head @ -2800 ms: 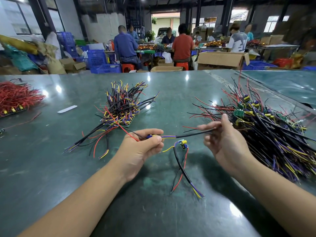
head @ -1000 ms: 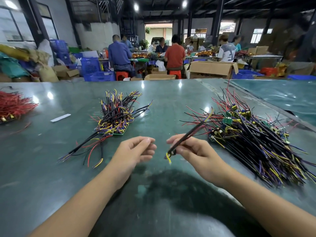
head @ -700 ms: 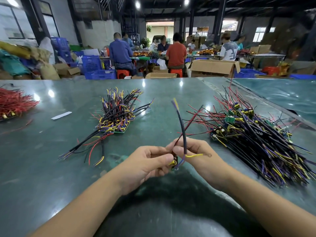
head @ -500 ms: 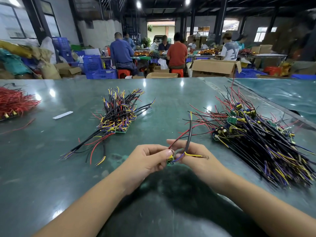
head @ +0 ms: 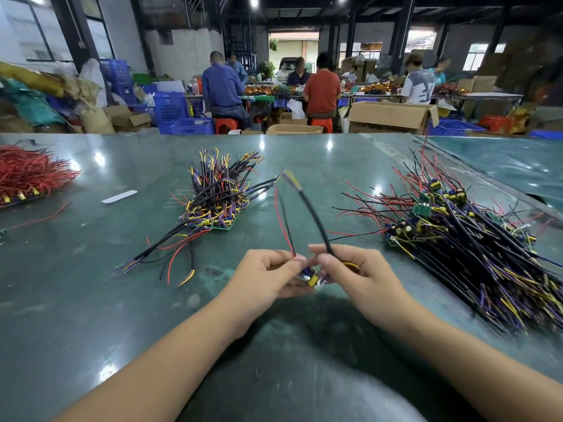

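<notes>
Above the green table (head: 91,300), both hands hold one small wired circuit board (head: 311,278) with a yellow part. My left hand (head: 268,278) pinches its red and black wires, which stick up and away. My right hand (head: 356,278) pinches the thick black cable (head: 313,217), whose purple and yellow end points up. A smaller pile of such wired boards (head: 216,205) lies ahead to the left. A large pile of wired boards (head: 475,251) spreads at the right.
Red wires on a board strip (head: 27,178) lie at the far left, and a white strip (head: 119,197) lies nearby. Past the table's far edge, several people sit working among cardboard boxes (head: 393,117) and blue crates (head: 179,114).
My right hand brought a wired board from the right pile to the middle and my left hand joined it. The wires swung upright and now split, one bunch in each hand.
</notes>
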The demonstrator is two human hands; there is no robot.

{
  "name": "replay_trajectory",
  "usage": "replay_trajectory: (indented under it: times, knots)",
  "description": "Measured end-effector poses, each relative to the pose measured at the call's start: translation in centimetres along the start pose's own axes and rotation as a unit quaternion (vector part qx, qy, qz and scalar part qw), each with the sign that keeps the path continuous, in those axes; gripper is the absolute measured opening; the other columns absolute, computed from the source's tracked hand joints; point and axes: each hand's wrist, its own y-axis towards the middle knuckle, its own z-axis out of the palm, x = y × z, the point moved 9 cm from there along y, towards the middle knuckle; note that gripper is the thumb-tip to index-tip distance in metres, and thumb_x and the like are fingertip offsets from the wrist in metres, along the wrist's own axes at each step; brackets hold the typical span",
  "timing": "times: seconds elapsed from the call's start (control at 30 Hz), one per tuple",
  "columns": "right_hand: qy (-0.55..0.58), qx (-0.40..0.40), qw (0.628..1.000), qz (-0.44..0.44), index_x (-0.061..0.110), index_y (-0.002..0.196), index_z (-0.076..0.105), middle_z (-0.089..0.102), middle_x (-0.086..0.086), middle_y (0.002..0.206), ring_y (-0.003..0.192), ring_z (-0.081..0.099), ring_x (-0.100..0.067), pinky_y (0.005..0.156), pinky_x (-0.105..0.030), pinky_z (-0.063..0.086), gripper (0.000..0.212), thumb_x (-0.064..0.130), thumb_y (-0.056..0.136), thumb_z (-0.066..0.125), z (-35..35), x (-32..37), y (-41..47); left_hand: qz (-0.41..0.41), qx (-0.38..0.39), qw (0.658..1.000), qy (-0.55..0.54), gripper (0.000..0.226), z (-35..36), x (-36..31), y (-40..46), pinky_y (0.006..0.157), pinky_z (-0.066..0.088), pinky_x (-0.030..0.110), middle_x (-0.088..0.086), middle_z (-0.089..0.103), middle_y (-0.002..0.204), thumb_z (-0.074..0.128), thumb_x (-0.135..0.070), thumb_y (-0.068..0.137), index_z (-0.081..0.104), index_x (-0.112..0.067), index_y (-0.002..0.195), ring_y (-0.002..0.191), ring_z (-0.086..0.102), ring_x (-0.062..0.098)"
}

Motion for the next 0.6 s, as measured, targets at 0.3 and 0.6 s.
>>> replay_trajectory:
  times: [0.3,0.6]
  knots:
    - [0.134,-0.037,0.99,-0.002,0.006,0.069,0.059,0.063,-0.003,0.068,0.064,0.059,-0.012,0.064,-0.023,0.052,0.021,0.024,0.071,0.07,-0.9,0.7,-0.1,0.036,-0.014,0.995,-0.094,0.018,0.1,-1.1,-0.1,0.064,0.054,0.016,0.005,0.074,0.086,0.066,-0.021,0.071,0.077,-0.012,0.082,0.072,0.072,0.016]
    - [0.163,-0.08,0.983,0.017,0.003,0.067,0.052,0.065,-0.003,0.069,0.064,0.061,-0.013,0.065,-0.022,0.053,0.021,0.003,0.071,0.073,-1.8,-0.3,0.3,0.052,-0.055,0.996,-0.037,0.014,-0.2,-1.5,-0.2,0.064,0.054,0.016,0.008,0.073,0.077,0.06,-0.009,0.088,0.073,-0.006,0.084,0.073,0.071,0.015]
